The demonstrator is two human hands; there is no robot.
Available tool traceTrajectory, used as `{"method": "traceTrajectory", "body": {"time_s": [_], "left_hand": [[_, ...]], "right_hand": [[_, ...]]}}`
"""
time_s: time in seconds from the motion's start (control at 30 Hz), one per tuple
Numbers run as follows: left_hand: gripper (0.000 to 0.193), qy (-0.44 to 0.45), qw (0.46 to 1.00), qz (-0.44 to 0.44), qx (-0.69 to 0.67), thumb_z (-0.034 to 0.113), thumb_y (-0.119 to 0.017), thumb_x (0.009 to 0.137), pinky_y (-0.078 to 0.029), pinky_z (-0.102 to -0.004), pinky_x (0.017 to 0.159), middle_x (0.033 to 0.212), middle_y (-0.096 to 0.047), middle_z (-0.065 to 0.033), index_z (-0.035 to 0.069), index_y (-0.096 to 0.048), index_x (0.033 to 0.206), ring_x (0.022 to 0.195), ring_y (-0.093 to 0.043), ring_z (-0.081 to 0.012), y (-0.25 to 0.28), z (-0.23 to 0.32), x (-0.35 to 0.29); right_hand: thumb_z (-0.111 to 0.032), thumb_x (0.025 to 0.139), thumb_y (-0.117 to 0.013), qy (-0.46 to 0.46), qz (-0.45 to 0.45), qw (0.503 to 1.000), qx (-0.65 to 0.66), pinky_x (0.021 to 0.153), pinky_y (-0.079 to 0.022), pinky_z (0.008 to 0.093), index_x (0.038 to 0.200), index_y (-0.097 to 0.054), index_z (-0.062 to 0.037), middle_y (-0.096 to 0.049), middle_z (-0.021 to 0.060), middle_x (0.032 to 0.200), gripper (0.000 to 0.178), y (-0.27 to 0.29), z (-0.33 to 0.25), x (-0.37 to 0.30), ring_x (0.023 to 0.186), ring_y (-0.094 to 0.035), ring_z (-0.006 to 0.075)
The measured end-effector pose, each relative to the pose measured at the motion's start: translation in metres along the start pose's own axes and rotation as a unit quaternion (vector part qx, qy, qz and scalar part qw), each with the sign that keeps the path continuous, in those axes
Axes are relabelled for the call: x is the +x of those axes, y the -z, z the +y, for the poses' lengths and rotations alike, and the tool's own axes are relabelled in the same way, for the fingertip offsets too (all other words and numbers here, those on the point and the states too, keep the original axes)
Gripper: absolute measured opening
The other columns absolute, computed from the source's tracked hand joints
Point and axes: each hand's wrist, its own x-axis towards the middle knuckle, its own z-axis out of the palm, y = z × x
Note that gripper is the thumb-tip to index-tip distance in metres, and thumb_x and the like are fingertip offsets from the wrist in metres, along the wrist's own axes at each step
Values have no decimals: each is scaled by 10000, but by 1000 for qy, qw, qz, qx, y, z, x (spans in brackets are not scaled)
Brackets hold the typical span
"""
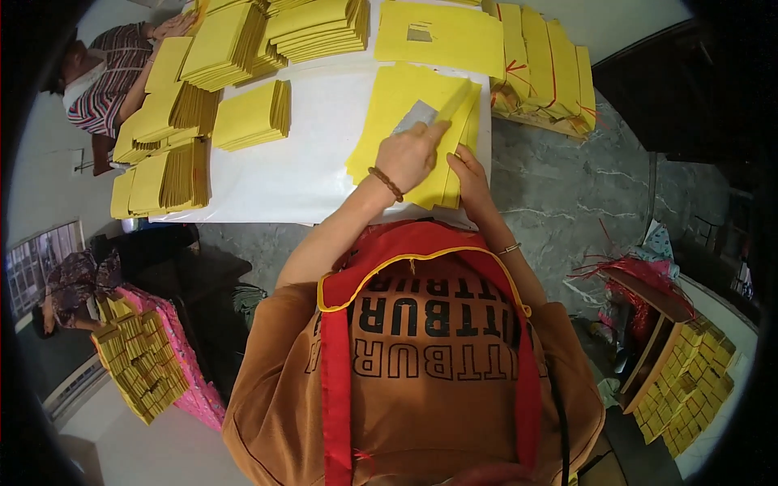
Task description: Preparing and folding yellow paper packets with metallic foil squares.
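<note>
- Seen over my remote feed, the left hand (pixel 408 154) bears down on yellow sheets (pixel 393 101) at the near right corner of the worktop (pixel 316 174), fingers reaching onto a narrow folded strip (pixel 455 97); the pressure, I judge, keeps the fold flat.
- The right hand (pixel 474 180) sits against the pile's right edge, thumb uppermost, apparently to steady the layers.
- Of either grip I cannot say more: the left palm faces away from me, and the right fingers tuck out of sight, so whether they pinch paper I cannot tell.
- Folded stacks (pixel 223 44) crowd the worktop's far left, with a small stack (pixel 247 120) set apart nearer the middle; grouping them there probably leaves elbow room around the sheets.
- Red ties cross the bundles (pixel 551 65) beyond the right edge, presumably to hold them together.
- A grey patch (pixel 415 116) on the top sheet is partly covered by the left hand, its detail too small for me to read.
- At upper left, a co-worker (pixel 101 77) in stripes reaches toward the stacks; what those hands do is lost to me at the frame's top.
- Dark lens rims swallow the room's corners, and red strands (pixel 640 283) at right tangle beyond my sorting out.
</note>
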Motion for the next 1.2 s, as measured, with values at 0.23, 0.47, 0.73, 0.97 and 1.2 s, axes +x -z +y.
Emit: {"method": "traceTrajectory", "body": {"time_s": [0.23, 0.47, 0.73, 0.97, 1.2], "left_hand": [[446, 10, 999, 18, -42, 69, -543, 717, -480, -407, 581, 819, -569, -151, 89, -479, 1158, 681, -583, -329, -16, -7, -7], [412, 33, 999, 15, 14, 129, -572, 728, -479, -422, 617, 807, -557, -186, 56, -496, 1126, 701, -574, -369, -4, -21, 8], [491, 76, 996, 27, -47, 435, -581, 774, -465, -410, 642, 831, -563, -196, 16, -579, 1029, 752, -575, -352, -20, -8, 4], [622, 78, 996, -3, -50, 540, -587, 723, -467, -391, 663, 864, -563, -185, 25, -569, 1070, 795, -577, -338, -20, -13, 4], [622, 68, 996, -15, -57, 532, -591, 722, -464, -392, 674, 902, -563, -182, 38, -554, 1099, 810, -575, -331, -19, -17, 2]], "right_hand": [[-133, 864, -476, 18, -29, 999, 13, 649, -412, 217, 1010, -533, -33, -547, 4, 832, 186, 6, 7, 3, 733, -512, 72], [-138, 872, -451, -11, -8, 1000, 9, 673, -421, 221, 1003, -542, -23, -567, 25, 865, 197, 2, -1, 1, 769, -533, 85], [-115, 853, -454, -26, -12, 999, 42, 735, -410, 214, 1081, -521, -4, -556, 32, 940, 263, 4, -4, -3, 851, -521, 94], [-110, 845, -481, -12, -14, 1000, -7, 731, -415, 213, 1129, -491, -7, -551, 32, 965, 303, 6, 5, 2, 842, -523, 93], [-151, 853, -518, 9, -12, 999, -29, 741, -415, 220, 1130, -496, -11, -555, 34, 975, 311, 3, 0, 0, 860, -522, 99]]}}
